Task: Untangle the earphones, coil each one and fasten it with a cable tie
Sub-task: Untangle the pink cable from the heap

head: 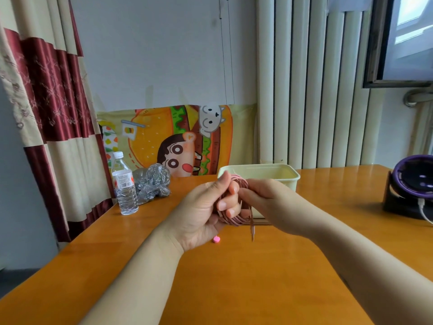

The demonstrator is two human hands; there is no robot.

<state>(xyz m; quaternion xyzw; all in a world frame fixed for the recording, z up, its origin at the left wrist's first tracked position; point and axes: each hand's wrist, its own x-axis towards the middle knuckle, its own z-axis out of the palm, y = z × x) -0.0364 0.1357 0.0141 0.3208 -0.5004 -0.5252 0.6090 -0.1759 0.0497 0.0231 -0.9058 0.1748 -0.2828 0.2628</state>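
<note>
A pink earphone cable [235, 220] is wound in loops around the fingers of my left hand [206, 214], which is raised above the table with its fingers curled through the coil. My right hand [262, 195] grips the coil's right side from behind, its fingertips hidden by the cable. The plug end [252, 231] hangs straight down from the coil. A small pink piece [216, 239] lies on the wooden table [234, 277] just below my left hand.
A cream plastic tub [281, 175] stands right behind my hands. At the back left are a water bottle [124, 186] and a crumpled plastic bag [152, 184]. A purple and black fan [412, 186] with a white cord sits at the right edge.
</note>
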